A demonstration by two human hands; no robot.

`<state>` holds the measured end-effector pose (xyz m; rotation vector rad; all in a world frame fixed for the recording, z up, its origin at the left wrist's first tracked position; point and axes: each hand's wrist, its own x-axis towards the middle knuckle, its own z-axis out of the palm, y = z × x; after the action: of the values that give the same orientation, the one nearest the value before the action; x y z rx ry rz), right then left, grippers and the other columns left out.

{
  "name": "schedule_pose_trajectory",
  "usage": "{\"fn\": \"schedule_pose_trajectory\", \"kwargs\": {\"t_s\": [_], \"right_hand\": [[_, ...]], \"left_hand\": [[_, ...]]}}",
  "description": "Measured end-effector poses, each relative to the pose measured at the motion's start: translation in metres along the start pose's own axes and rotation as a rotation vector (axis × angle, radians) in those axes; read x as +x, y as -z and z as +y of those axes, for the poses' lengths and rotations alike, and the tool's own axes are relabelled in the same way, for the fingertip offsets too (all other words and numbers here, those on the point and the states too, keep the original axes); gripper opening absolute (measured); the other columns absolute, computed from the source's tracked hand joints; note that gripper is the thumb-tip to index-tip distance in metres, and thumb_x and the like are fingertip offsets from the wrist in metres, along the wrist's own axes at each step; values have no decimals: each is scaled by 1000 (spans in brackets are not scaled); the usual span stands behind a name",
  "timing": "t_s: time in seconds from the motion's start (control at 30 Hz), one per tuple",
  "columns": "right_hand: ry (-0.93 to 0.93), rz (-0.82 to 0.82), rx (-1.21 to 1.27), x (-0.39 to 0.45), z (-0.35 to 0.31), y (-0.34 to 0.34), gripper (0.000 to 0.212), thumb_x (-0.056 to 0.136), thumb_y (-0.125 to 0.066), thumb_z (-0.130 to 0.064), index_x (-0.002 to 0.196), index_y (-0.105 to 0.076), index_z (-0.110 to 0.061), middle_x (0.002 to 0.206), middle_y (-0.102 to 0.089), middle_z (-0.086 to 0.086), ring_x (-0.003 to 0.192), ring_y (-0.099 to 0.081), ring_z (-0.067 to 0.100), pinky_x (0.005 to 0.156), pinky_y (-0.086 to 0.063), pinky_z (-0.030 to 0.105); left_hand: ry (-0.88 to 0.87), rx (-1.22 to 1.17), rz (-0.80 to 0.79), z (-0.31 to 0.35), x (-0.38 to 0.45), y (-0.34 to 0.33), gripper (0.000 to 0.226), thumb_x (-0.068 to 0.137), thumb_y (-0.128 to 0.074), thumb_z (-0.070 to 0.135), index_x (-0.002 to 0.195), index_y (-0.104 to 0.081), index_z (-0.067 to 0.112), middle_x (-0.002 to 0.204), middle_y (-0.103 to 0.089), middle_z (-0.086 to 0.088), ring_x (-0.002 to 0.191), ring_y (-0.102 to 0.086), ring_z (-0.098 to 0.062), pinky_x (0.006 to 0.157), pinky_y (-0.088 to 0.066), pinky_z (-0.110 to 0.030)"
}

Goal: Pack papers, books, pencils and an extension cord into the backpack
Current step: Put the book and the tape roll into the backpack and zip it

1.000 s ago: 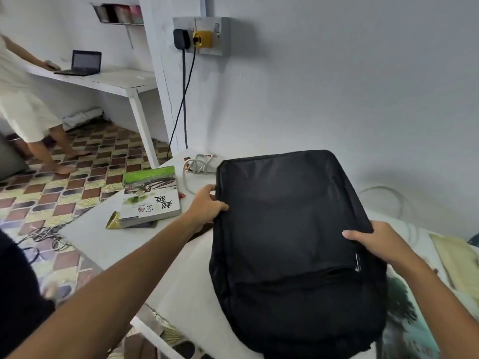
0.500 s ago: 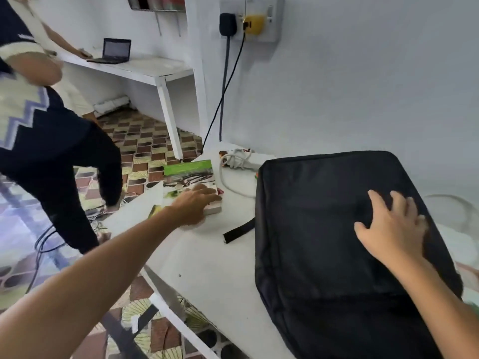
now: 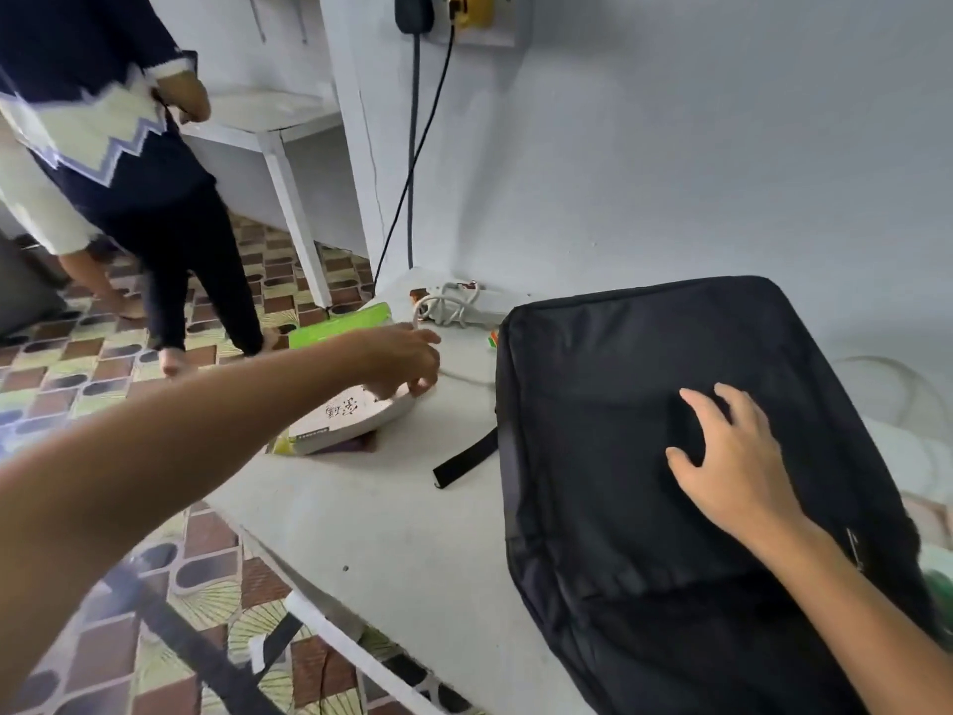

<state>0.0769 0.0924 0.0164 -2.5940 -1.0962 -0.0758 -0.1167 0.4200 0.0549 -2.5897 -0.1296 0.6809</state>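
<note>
1. left hand (image 3: 407, 361) is out on the stack of books (image 3: 343, 418) at the left end of the white table (image 3: 392, 528); fingers curled down over the far edge of the top book, and that edge looks tipped up, so I'd call it a grip just starting
2. right hand (image 3: 732, 456) lies flat on the black backpack (image 3: 686, 482), fingers spread and straight, holding nothing, just pinning the bag down
3. the backpack lies flat on the table right of the books and looks zipped shut from here; a black strap (image 3: 466, 459) pokes out from its left side
4. extension cord (image 3: 456, 307) sits coiled behind the books by the wall; can't pick out papers or pencils for sure
5. tips for this step, my guess only: get the thumb under so the whole stack lifts, not just the top book; the stack sits near the table edge, so pull it toward the bag, not outward; the bag needs unzipping before anything goes in, so free the right hand for that
</note>
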Motion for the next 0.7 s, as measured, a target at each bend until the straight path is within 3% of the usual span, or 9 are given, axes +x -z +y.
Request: {"fn": "schedule_pose_trajectory", "kwargs": {"t_s": [0.07,0.13,0.23,0.4,0.43,0.57,0.63,0.7], "right_hand": [[0,8,16,1,-1,0,63,82,-71,-19,140,-45,-13,148,-33,17,141,-25,36,106,-35,56],[-6,12,36,2,-2,0,62,83,-71,-20,140,-46,-13,148,-33,16,140,-26,35,107,-33,55],[-7,10,51,1,-2,0,60,83,-70,-20,139,-47,-13,148,-34,16,140,-27,34,108,-32,53],[2,-20,91,1,1,4,56,85,-68,-21,137,-49,-14,148,-35,12,139,-29,30,108,-33,48],[11,-30,105,0,1,6,55,86,-68,-21,137,-49,-15,148,-36,11,139,-30,28,107,-34,46],[78,-123,198,-5,6,19,51,88,-66,-22,137,-49,-16,145,-39,4,137,-34,22,107,-34,37],[131,-181,224,-8,12,27,49,88,-66,-24,135,-51,-19,142,-41,0,133,-39,18,108,-37,34],[176,-248,255,-13,18,36,47,88,-67,-26,133,-52,-23,138,-45,-6,130,-42,14,107,-37,30]], "left_hand": [[40,-59,-21,-12,-4,9,38,76,-70,10,108,-62,28,115,-64,2,112,-54,-20,95,-46,-38],[97,-133,-83,-25,-12,23,34,74,-77,10,101,-60,22,100,-63,-1,92,-57,-18,74,-48,-30],[178,-209,-90,-48,-27,46,33,73,-80,12,95,-58,18,98,-64,-1,91,-57,-18,68,-40,-26],[305,-346,43,-88,-62,86,42,75,-79,12,114,-64,18,112,-63,-4,103,-57,-23,87,-43,-31],[331,-431,70,-97,-72,91,44,77,-78,12,118,-63,17,112,-63,-4,101,-60,-24,87,-47,-33],[379,-1049,186,-96,-116,100,36,78,-77,15,110,-61,12,104,-69,-14,82,-71,-28,65,-61,-35],[355,-1288,280,-72,-131,102,70,53,-90,43,109,-61,13,100,-73,-13,85,-72,-30,69,-61,-40],[326,-1431,308,-45,-139,103,97,30,-91,57,109,-59,12,100,-73,-13,89,-72,-31,72,-61,-43]]}}
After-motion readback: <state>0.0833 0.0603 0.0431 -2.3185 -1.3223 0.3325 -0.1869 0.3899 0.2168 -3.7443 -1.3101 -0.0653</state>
